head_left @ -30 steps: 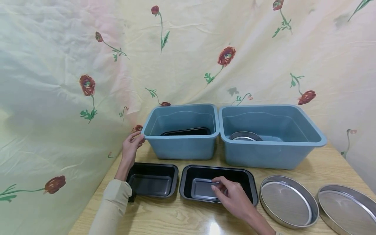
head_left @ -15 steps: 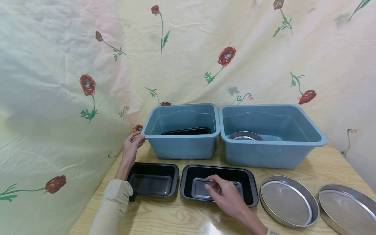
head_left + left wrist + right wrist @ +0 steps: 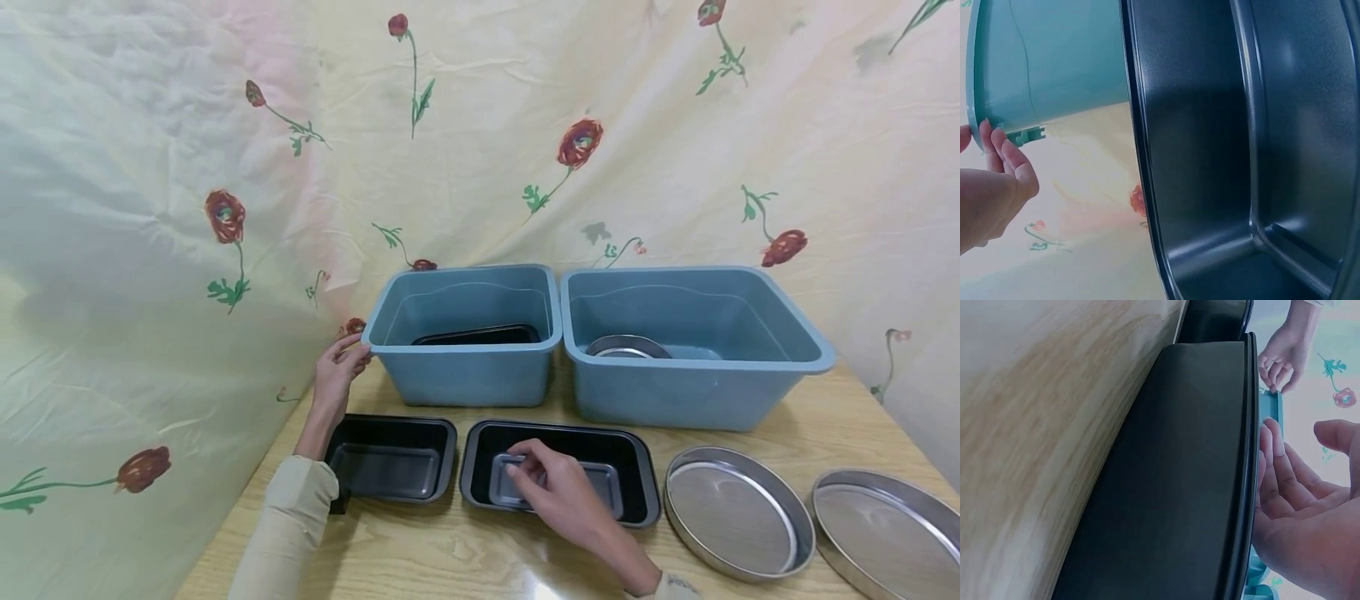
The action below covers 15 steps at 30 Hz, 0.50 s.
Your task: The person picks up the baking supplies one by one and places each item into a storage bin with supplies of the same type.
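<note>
My left hand (image 3: 335, 379) pinches the front left corner of the rim of the left blue plastic tub (image 3: 465, 377); the left wrist view shows thumb and fingers on either side of that rim. Below the left hand lies a black loaf pan (image 3: 390, 462), filling much of the left wrist view. My right hand (image 3: 564, 496) hovers over a second, longer loaf pan (image 3: 633, 479), fingers loosely bent and holding nothing. In the right wrist view this pan's outer side (image 3: 1172, 462) stands beside the fingers. Inside the left tub, a dark pan's edge (image 3: 480, 336) shows.
To the right stands another blue tub (image 3: 675, 398) with a round metal pan (image 3: 628, 346) in it. Two round metal pans (image 3: 731, 521) lie on the right of the wooden table (image 3: 420, 554), one cut off by the frame. A flowered cloth (image 3: 480, 167) hangs behind.
My right hand has drifted left over the longer loaf pan, its fingers still loosely bent. The left hand stays on the tub's rim.
</note>
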Each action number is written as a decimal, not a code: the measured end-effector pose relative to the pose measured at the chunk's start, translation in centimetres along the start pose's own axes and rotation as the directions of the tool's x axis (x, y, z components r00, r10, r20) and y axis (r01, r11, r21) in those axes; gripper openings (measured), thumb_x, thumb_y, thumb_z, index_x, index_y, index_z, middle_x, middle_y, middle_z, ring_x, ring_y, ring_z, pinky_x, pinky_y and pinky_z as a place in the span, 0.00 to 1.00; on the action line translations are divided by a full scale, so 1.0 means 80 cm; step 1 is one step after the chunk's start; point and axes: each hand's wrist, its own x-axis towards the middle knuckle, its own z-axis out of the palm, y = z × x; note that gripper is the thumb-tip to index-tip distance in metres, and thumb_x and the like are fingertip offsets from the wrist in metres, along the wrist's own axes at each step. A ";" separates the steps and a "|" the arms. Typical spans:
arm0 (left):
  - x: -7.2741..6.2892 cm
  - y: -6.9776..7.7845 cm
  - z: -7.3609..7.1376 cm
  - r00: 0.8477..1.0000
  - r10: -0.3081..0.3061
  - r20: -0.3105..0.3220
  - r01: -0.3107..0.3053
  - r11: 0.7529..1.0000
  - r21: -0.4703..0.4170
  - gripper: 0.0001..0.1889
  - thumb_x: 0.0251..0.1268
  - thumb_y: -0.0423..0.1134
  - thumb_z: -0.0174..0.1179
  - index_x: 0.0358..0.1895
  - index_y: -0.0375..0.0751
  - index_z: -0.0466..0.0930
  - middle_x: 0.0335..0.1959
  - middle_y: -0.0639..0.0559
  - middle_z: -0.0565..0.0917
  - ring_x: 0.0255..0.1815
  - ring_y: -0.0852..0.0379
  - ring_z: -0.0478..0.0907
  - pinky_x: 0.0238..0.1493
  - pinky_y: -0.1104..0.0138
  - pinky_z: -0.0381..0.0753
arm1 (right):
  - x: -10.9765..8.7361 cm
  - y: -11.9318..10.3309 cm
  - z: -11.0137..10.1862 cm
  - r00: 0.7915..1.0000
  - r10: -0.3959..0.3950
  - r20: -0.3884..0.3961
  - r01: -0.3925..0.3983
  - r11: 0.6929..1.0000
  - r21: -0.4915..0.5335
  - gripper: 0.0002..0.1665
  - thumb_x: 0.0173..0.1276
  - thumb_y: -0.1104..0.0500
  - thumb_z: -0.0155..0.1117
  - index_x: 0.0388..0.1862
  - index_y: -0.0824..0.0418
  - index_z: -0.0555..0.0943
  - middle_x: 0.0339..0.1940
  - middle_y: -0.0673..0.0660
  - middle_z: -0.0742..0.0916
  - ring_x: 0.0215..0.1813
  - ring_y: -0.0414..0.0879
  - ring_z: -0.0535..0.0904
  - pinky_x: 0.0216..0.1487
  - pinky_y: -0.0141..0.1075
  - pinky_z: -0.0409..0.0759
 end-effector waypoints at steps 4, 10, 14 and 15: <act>0.001 0.000 0.000 1.000 0.007 0.003 -0.007 1.000 -0.002 0.22 0.77 0.36 0.61 0.68 0.29 0.74 0.30 0.63 0.85 0.34 0.66 0.82 0.44 0.74 0.81 | 0.003 0.000 0.003 1.000 -0.001 0.008 0.001 1.000 0.013 0.13 0.78 0.58 0.63 0.55 0.64 0.82 0.33 0.46 0.83 0.32 0.39 0.79 0.34 0.34 0.81; 0.001 -0.001 0.001 1.000 0.009 0.005 -0.009 1.000 0.002 0.22 0.77 0.37 0.61 0.68 0.30 0.74 0.30 0.63 0.85 0.34 0.66 0.82 0.45 0.74 0.81 | 0.007 -0.002 0.008 1.000 0.003 0.003 -0.004 1.000 0.019 0.12 0.78 0.59 0.62 0.55 0.64 0.82 0.33 0.46 0.84 0.33 0.40 0.80 0.36 0.34 0.81; 0.001 -0.002 0.000 1.000 0.008 -0.002 -0.008 1.000 0.009 0.22 0.77 0.38 0.62 0.68 0.31 0.74 0.31 0.62 0.86 0.35 0.66 0.82 0.45 0.74 0.81 | 0.009 -0.002 0.011 1.000 -0.003 0.002 0.003 1.000 0.028 0.13 0.78 0.60 0.62 0.55 0.65 0.82 0.34 0.46 0.85 0.33 0.39 0.81 0.36 0.34 0.82; 0.001 -0.003 0.000 1.000 0.009 -0.003 -0.009 1.000 0.010 0.22 0.77 0.38 0.62 0.68 0.31 0.74 0.31 0.61 0.86 0.35 0.66 0.82 0.45 0.74 0.81 | 0.009 -0.002 0.012 1.000 -0.005 0.001 0.005 1.000 0.030 0.13 0.78 0.59 0.62 0.55 0.65 0.82 0.34 0.46 0.85 0.34 0.39 0.81 0.36 0.34 0.82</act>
